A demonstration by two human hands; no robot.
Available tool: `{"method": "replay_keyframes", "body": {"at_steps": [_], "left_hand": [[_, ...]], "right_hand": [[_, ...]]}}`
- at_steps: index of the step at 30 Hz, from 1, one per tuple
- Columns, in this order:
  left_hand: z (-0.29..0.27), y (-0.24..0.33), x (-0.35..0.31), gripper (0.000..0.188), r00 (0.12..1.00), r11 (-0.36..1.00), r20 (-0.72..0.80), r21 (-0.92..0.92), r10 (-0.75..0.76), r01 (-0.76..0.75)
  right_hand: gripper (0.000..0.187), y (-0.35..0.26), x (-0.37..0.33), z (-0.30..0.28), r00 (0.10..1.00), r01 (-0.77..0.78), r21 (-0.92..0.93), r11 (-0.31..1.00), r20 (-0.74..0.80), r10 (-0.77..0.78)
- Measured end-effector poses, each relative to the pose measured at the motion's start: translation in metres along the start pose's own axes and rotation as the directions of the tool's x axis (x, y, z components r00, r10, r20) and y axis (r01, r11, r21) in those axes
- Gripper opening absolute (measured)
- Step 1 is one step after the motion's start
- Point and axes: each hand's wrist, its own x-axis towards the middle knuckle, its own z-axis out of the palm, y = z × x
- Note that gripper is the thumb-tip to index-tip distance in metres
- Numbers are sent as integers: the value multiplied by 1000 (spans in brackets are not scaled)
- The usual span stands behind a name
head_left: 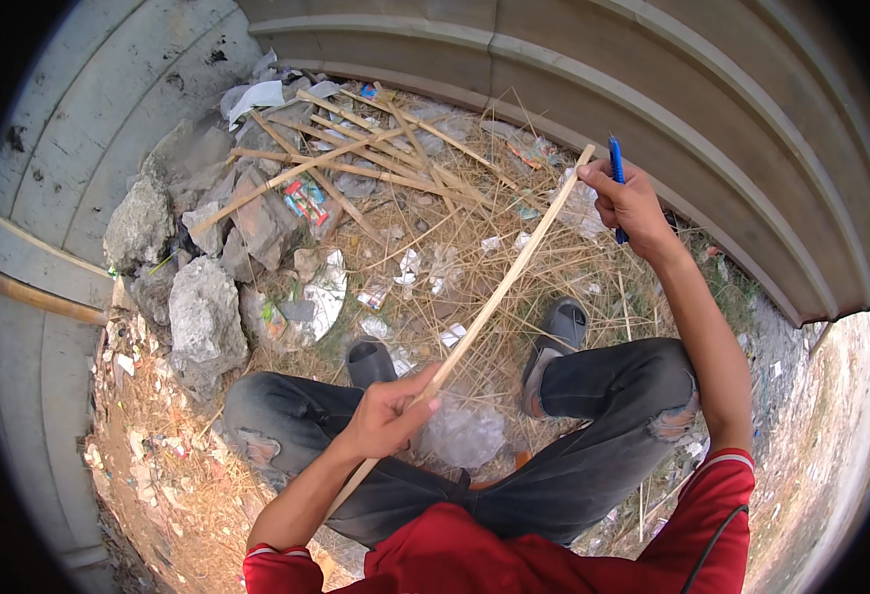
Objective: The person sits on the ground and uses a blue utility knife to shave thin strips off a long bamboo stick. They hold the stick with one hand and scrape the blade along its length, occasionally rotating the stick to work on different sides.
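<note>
Pale wood cuts slantwise across the scene: a long stick [499, 290] reaching from the near left, over the person's lap, up to the far right. The left hand [387, 414] is closed around it toward its near end, the tail of the stick running on past the wrist. The right hand [628, 203] has thumb and fingertips at the far end of the stick, and in its curled fingers it also grips a blue pen [616, 163], which stands almost upright.

The person sits with knees spread in dark, torn jeans [603, 381], with a red shirt [455, 544] at the near edge and grey sandals [565, 322] on the feet. A clear plastic bag [464, 436] lies crumpled between the legs. Farther off, a loose pile of sticks [375, 153] lies crisscrossed over dry straw [514, 223] and scraps of litter. Rough grey rocks [204, 312] are heaped on the left, near a pale wall [78, 129], and a ribbed metal fence [672, 109] curves along the far right side
</note>
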Motion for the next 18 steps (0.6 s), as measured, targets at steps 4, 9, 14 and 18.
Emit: {"method": "replay_keyframes", "body": {"at_steps": [4,9,14,18], "left_hand": [[8,4,13,52,996,993,-86,-115,13,-23],[8,17,28,53,987,976,-155,-207,27,-59],[12,28,35,53,982,972,-185,-223,30,-72],[11,24,37,53,979,964,-200,-254,23,-74]], "right_hand": [[42,1,-13,19,973,231,-493,839,135,-188],[54,-22,-43,69,897,423,-670,610,403,-178],[52,-22,-69,106,831,527,-743,413,553,-65],[54,-14,-69,113,839,529,-775,346,538,-80]]}}
